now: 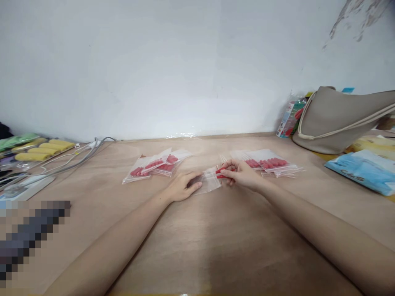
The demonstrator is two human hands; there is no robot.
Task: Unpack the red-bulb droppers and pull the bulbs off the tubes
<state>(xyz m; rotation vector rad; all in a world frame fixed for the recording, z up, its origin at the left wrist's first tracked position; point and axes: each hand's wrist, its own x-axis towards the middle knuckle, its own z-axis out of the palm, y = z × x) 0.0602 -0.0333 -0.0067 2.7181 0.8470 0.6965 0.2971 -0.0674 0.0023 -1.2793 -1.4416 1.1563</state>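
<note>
A small clear zip bag [207, 184] lies low over the table between my hands. My left hand [184, 187] grips its left end, thumb and fingers closed around the plastic. At the bag's right end, my right hand [239, 174] pinches a few slim red sticks [221, 174], whose tips point left at the bag's opening. Whether the tips are inside the bag, I cannot tell. Filled bags with red pieces [157, 163] are piled beyond my left hand. More filled bags [273, 163], with red ends and thin pale stems, lie just behind and right of my right hand.
A grey bag [336, 119], a plastic bottle [290, 117] and a blue tissue pack [361, 170] stand at the right. Cables [83, 158], a power strip [27, 187] and yellow rolls [46, 150] occupy the left. A white wall [185, 74] closes off the table's back.
</note>
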